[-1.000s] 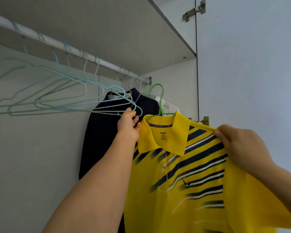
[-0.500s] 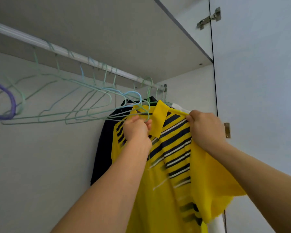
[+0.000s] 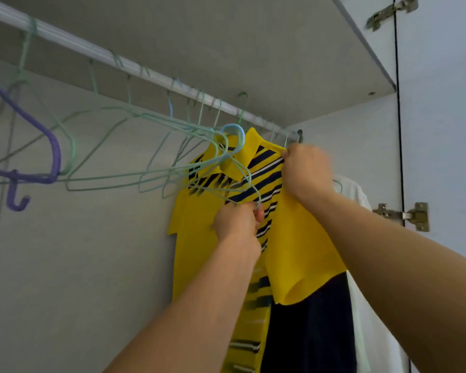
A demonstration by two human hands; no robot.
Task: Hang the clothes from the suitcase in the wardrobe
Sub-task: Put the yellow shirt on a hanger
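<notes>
Inside a wardrobe, a person works a yellow polo shirt [image 3: 197, 232] with dark diagonal stripes up against the hanging rail [image 3: 135, 67]. The left hand [image 3: 236, 223] is curled, pinching the lower corner of a pale green wire hanger [image 3: 249, 184] in front of the shirt's chest. The right hand [image 3: 304, 170] — somewhat blurred — grips the shirt's shoulder just beside the collar. The shirt hangs at the right end of the rail, its sleeve drooping over a dark garment [image 3: 312, 332], with a white garment [image 3: 361, 305] beyond it against the side wall. To the left, a cluster of empty green wire hangers [image 3: 113, 157] and one purple hanger [image 3: 53, 154] dangle from the rail — beneath the shelf [image 3: 253, 49].
</notes>
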